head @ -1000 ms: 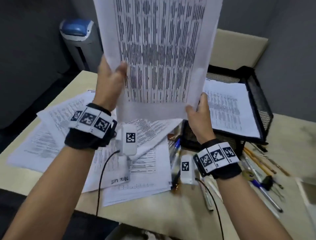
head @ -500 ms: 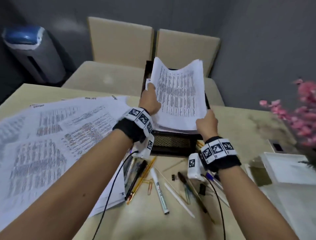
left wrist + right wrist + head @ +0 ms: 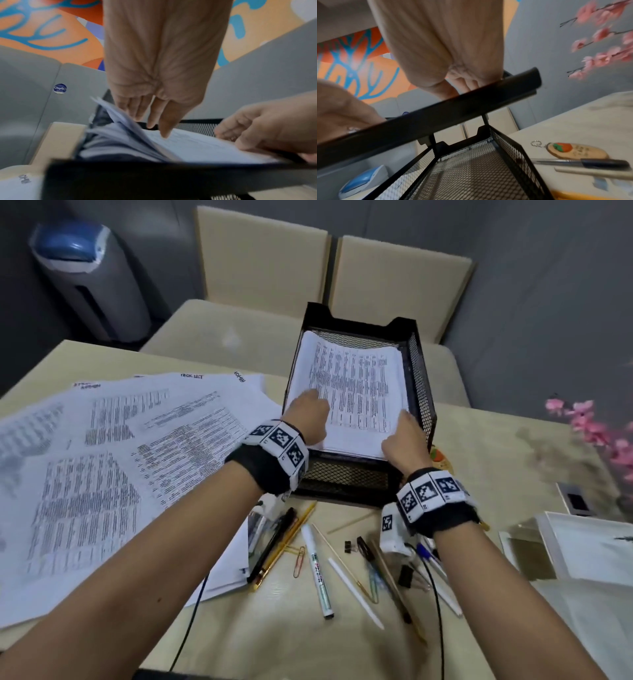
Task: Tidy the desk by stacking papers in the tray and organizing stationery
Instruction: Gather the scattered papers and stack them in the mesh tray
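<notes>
A black mesh two-tier tray (image 3: 423,392) stands at the desk's far middle. A stack of printed papers (image 3: 359,392) lies flat in its top tier. My left hand (image 3: 308,414) rests on the stack's near left part. Its straight fingers (image 3: 154,121) touch the top sheet, and the left edges curl up beside them. My right hand (image 3: 404,436) holds the stack's near right corner with curled fingers (image 3: 240,132). Behind the tray's front rim (image 3: 453,106) the right fingertips are hidden. The lower tier (image 3: 471,169) holds nothing. Loose printed sheets (image 3: 120,457) cover the desk's left.
Pens, a white marker (image 3: 318,573), paper clips and binder clips lie scattered in front of the tray. A keychain (image 3: 573,150) and a pen (image 3: 590,162) lie right of the tray. Pink flowers (image 3: 603,433) and a white frame (image 3: 589,546) stand right. Two chairs (image 3: 263,258) and a bin (image 3: 92,278) are behind the desk.
The stack was held upright in the air by both hands, then carried over the tray. It has come down flat into the top tier, and the left fingers have straightened.
</notes>
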A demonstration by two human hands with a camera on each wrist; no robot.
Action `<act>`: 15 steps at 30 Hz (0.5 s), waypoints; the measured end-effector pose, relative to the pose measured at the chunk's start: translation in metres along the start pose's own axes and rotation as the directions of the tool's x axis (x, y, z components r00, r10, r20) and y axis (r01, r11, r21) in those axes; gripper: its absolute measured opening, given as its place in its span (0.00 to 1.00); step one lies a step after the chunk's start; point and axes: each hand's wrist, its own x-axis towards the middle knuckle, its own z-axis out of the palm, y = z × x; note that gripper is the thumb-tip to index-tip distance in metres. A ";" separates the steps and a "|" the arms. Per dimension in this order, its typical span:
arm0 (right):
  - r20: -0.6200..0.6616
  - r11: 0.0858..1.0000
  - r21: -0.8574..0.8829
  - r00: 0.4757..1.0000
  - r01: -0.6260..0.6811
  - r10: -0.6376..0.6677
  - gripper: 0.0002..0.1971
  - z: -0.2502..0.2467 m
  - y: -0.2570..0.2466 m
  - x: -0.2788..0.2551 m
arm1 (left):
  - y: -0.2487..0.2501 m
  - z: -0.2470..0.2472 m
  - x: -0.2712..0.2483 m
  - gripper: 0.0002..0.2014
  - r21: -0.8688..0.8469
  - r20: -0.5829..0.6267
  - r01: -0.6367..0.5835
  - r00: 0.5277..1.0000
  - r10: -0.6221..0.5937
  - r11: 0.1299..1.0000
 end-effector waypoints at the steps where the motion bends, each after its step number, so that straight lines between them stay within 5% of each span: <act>1: -0.040 0.999 0.037 0.999 -0.017 0.018 0.20 -0.003 -0.001 0.001 | -0.005 -0.004 -0.005 0.17 -0.065 -0.060 -0.043 0.997 0.039 0.997; 3: -0.168 0.997 0.081 0.986 -0.010 0.024 0.18 -0.007 -0.010 -0.002 | -0.023 -0.014 -0.019 0.21 -0.204 -0.235 -0.094 0.971 0.044 0.974; 6: -0.381 0.977 0.160 0.922 0.139 -0.069 0.20 -0.010 -0.045 -0.018 | -0.065 -0.027 -0.040 0.18 -0.361 -0.470 -0.069 0.875 -0.117 0.930; 9: -0.431 0.875 0.286 0.868 0.391 -0.247 0.18 0.013 -0.107 -0.046 | -0.138 -0.023 -0.050 0.16 -0.439 -0.398 0.172 0.842 -0.363 0.882; 12: -0.208 0.789 0.400 0.884 0.467 -0.418 0.13 0.064 -0.157 -0.067 | -0.205 -0.008 -0.066 0.16 -0.394 -0.196 0.374 0.858 -0.475 0.840; 15: 0.166 0.889 0.355 0.916 0.290 -0.365 0.14 0.128 -0.178 -0.072 | -0.260 0.012 -0.092 0.14 -0.311 -0.052 0.524 0.824 -0.564 0.793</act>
